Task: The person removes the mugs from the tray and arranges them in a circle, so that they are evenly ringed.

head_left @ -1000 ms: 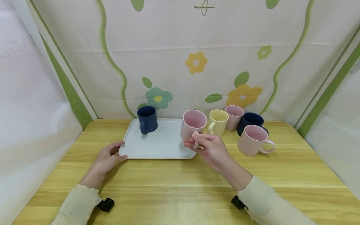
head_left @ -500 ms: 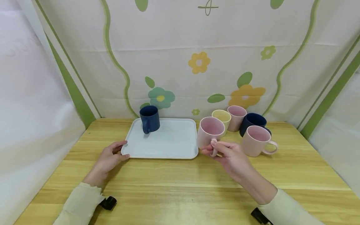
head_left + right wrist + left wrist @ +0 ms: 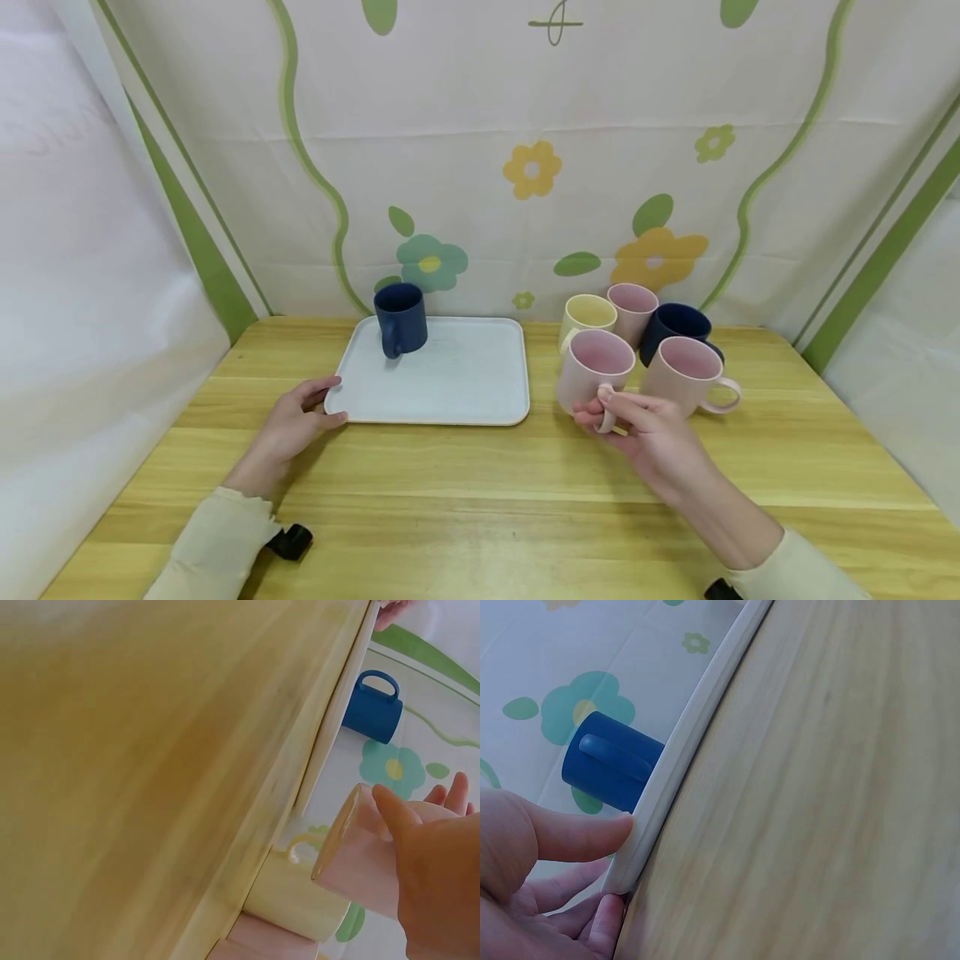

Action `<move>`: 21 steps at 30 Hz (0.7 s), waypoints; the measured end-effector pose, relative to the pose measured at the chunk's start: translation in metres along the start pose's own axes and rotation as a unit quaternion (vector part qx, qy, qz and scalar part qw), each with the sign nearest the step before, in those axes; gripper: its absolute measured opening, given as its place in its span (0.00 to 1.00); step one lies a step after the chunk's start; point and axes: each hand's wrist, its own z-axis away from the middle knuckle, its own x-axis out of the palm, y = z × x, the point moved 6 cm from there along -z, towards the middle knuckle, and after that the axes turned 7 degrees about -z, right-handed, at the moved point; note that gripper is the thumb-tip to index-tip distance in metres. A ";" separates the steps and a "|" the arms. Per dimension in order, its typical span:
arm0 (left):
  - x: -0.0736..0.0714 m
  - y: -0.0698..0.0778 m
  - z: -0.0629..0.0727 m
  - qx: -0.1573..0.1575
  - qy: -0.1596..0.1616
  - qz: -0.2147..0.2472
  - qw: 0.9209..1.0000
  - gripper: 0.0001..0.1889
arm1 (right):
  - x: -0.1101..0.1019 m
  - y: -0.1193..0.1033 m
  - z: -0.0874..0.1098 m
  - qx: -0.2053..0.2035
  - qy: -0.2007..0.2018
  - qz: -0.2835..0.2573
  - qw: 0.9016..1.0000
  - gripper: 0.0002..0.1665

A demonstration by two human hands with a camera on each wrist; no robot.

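My right hand (image 3: pixel 663 442) pinches the handle of a pink mug (image 3: pixel 585 382) between thumb and fingers. This mug is upright, in front of the yellow mug (image 3: pixel 589 312) and right of the tray. In the right wrist view its base shows, raised off the table, and the held pink mug (image 3: pixel 360 859) overlaps the yellow mug (image 3: pixel 296 896). My left hand (image 3: pixel 292 421) grips the front left corner of a white tray (image 3: pixel 450 387), the thumb (image 3: pixel 592 836) on its rim. A dark blue mug (image 3: pixel 403 321) stands at the tray's back left, handle toward me.
Right of the held mug stands another pink mug (image 3: pixel 678 379), its handle pointing right. Behind are a dark blue mug (image 3: pixel 667 329) and a pink mug (image 3: pixel 633 308). The wooden table (image 3: pixel 420 500) ends at a flowered cloth backdrop (image 3: pixel 450 167).
My right hand has carried the pink mug rightward and nearer to me, from over the tray's right edge to beside the other mugs. My left hand stays at the tray's corner.
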 end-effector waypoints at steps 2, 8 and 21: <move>0.000 0.000 0.000 0.000 0.001 -0.004 1.000 0.39 | -0.004 0.001 0.000 0.009 0.010 -0.003 1.000 0.16; -0.001 0.001 0.001 -0.001 0.004 -0.009 1.000 0.39 | -0.011 0.005 -0.003 0.042 0.040 -0.024 0.998 0.15; 0.000 0.004 0.003 0.000 0.001 -0.004 1.000 0.38 | -0.016 0.013 -0.014 0.082 0.070 -0.022 0.994 0.15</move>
